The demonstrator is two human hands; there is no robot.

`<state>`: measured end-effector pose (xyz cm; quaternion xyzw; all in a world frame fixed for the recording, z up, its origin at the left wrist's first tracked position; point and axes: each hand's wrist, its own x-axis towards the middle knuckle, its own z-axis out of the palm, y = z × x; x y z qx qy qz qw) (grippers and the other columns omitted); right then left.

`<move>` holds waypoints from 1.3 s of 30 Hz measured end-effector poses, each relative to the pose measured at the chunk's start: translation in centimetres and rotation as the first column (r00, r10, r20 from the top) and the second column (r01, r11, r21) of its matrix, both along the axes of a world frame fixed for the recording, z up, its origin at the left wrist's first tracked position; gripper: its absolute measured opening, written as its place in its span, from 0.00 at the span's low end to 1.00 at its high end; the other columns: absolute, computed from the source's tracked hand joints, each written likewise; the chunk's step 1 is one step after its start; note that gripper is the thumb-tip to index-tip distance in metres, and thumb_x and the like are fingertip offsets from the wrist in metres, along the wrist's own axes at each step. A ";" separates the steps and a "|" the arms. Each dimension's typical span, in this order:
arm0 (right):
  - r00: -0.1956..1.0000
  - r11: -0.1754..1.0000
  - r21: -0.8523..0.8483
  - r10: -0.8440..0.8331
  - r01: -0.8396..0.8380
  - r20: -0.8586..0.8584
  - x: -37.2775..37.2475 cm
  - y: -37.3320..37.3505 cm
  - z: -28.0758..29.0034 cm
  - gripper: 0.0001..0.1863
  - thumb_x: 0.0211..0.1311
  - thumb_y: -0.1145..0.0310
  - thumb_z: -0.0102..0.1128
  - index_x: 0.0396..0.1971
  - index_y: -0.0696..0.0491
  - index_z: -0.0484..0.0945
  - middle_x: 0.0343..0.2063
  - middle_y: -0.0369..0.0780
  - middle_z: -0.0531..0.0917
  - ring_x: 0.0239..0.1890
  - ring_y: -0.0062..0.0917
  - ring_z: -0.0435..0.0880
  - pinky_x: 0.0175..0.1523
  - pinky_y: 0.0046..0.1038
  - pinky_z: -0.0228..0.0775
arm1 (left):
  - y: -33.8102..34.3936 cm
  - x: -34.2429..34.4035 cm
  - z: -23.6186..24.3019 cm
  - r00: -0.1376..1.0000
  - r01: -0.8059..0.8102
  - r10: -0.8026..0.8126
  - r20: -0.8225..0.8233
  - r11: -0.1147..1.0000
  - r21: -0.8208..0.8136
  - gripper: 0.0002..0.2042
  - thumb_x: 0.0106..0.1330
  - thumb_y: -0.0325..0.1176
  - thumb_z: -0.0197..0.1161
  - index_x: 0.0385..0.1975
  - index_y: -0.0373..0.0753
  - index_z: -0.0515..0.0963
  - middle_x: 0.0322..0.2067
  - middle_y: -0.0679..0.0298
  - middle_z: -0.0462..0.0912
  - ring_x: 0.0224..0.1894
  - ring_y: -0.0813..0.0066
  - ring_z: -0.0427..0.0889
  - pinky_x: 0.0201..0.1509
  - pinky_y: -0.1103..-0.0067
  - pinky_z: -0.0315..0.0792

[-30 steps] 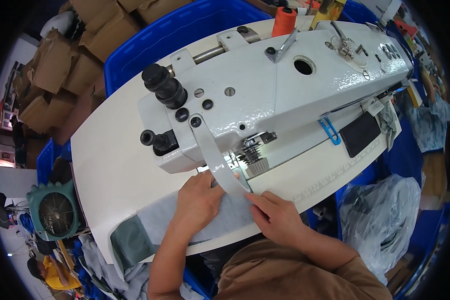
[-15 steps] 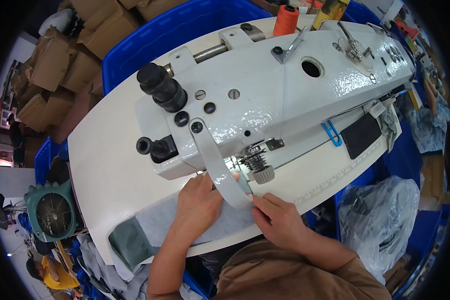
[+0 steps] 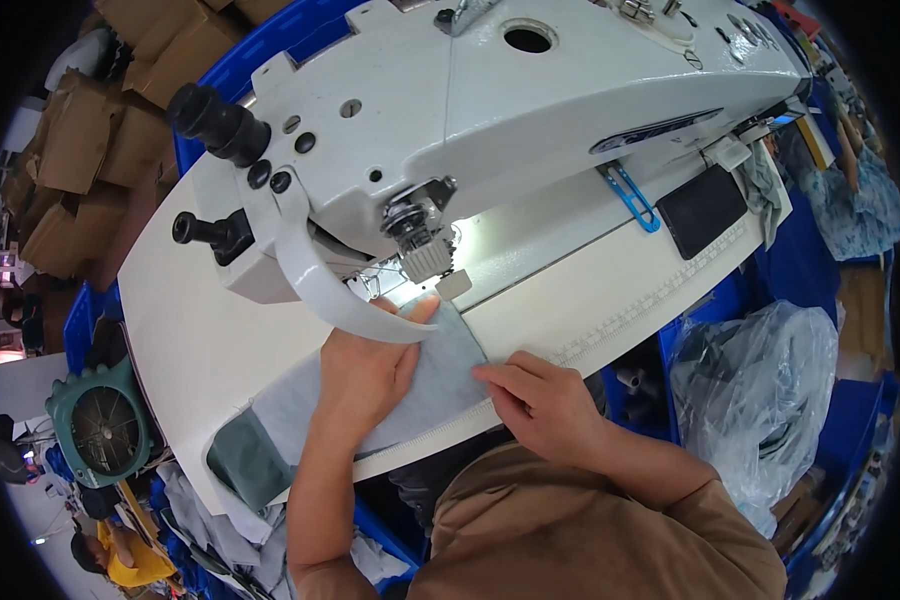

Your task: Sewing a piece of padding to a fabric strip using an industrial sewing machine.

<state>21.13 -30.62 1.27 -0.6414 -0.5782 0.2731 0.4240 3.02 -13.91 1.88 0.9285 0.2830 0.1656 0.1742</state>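
A white industrial sewing machine [image 3: 370, 130] stands on a pale table, its presser area lit. Grey-green cloth with a pale backing [image 3: 440, 375] lies below the needle area and runs toward the table's front left, where a darker green part [image 3: 250, 462] shows. My left hand [image 3: 365, 375] rests on this cloth close to the needle area, fingers stretched forward and apart. The curved white lever [image 3: 335, 295] crosses in front of some of its fingers. At the cloth's right edge, my right hand [image 3: 550, 405] pinches it between thumb and forefinger. The needle tip is hard to make out.
A ruler strip [image 3: 650, 300] runs along the table's front edge. To the right lie a blue snips-like tool [image 3: 632, 200] and a black flat pad [image 3: 702, 210]. A plastic bag [image 3: 755, 390], green fan [image 3: 105, 425] and cardboard boxes [image 3: 70, 150] surround the table.
The view has shifted, so the machine sits higher and further left. More cloth shows between my hands. My right hand has moved away from the curved lever to the cloth's right edge.
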 end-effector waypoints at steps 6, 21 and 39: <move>0.999 0.999 -0.045 0.013 -0.010 0.052 0.2 0.1 0.3 0.10 0.67 0.76 0.65 0.47 0.53 0.84 0.33 0.42 0.82 0.32 0.42 0.86 0.33 0.40 0.80 | -0.2 0.0 0.5 1.000 0.002 -0.002 0.005 1.000 -0.015 0.23 0.63 0.32 0.74 0.60 0.52 0.86 0.34 0.62 0.78 0.34 0.61 0.79 0.37 0.66 0.74; 0.857 0.971 0.167 0.064 -0.173 0.511 0.9 -2.4 -0.8 0.23 0.58 0.75 0.70 0.56 0.51 0.86 0.31 0.33 0.76 0.29 0.24 0.81 0.33 0.26 0.76 | -0.1 0.2 0.0 1.000 0.007 -0.007 -0.014 1.000 0.021 0.22 0.62 0.34 0.76 0.59 0.50 0.87 0.35 0.61 0.78 0.34 0.61 0.79 0.39 0.68 0.75; 0.812 0.974 -0.018 0.199 -0.227 0.548 0.7 -2.5 0.2 0.26 0.60 0.69 0.62 0.60 0.60 0.80 0.40 0.40 0.78 0.40 0.29 0.80 0.44 0.30 0.75 | -0.1 -0.1 0.3 1.000 0.001 -0.001 -0.006 1.000 0.025 0.22 0.62 0.34 0.76 0.59 0.50 0.87 0.35 0.61 0.79 0.34 0.61 0.80 0.38 0.68 0.75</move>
